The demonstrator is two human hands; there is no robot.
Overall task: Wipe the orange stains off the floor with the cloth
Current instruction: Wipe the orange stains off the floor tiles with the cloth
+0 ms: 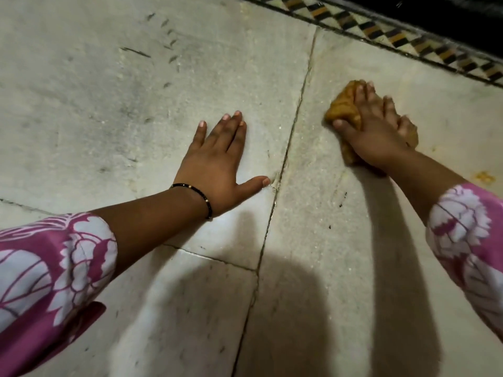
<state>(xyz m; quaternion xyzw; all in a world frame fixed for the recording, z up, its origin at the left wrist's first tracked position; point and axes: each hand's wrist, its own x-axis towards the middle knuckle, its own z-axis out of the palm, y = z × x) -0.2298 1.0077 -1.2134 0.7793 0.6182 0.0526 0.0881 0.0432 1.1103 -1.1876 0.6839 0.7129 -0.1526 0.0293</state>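
- While the left hand (217,161) lies flat on the pale stone floor (109,91), fingers straight and spread, the right hand (375,137) grips a crumpled orange-brown cloth (344,110), pressing it down at two o'clock.
- One small orange stain (485,177) sits at three o'clock, just right of that forearm.
- At one o'clock runs a patterned tile border (394,36).

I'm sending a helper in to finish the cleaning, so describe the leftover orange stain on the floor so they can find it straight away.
Start at the pale stone floor slab right of the dark grout joint. The right hand presses a crumpled mustard-brown cloth there. Nearer the person, beside the pink flowered sleeve, lies the small orange-yellow stain, the only coloured blotch among black specks.
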